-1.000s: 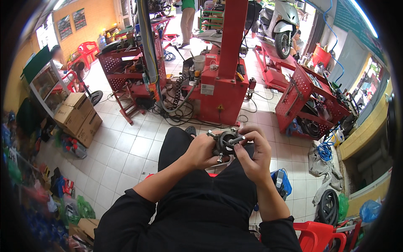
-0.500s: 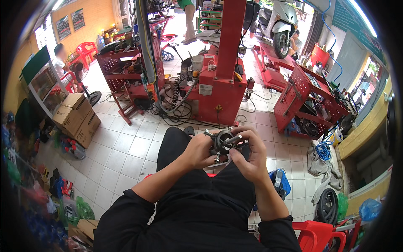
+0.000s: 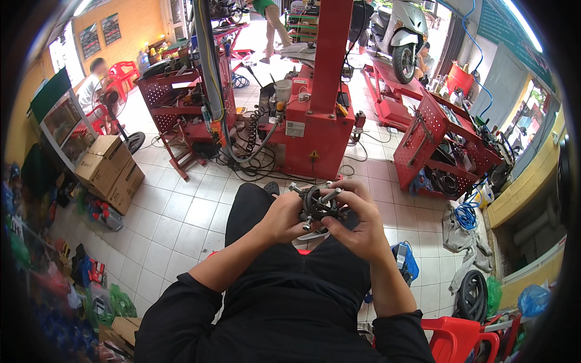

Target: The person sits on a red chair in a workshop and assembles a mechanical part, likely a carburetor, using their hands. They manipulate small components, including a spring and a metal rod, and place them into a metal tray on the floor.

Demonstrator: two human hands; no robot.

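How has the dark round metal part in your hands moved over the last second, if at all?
No. The dark round metal part stays between the left hand and right hand, just below the red machine base, as before.

The round dark metal part with bright steel studs [image 3: 319, 204] looks matt and greasy, its studs polished. At twelve o'clock, the tall red painted-metal machine [image 3: 315, 115] shines glossy. At nine o'clock, brown cardboard boxes [image 3: 109, 170] look dull. The white tiled floor [image 3: 181, 224] is smooth and slightly glossy.
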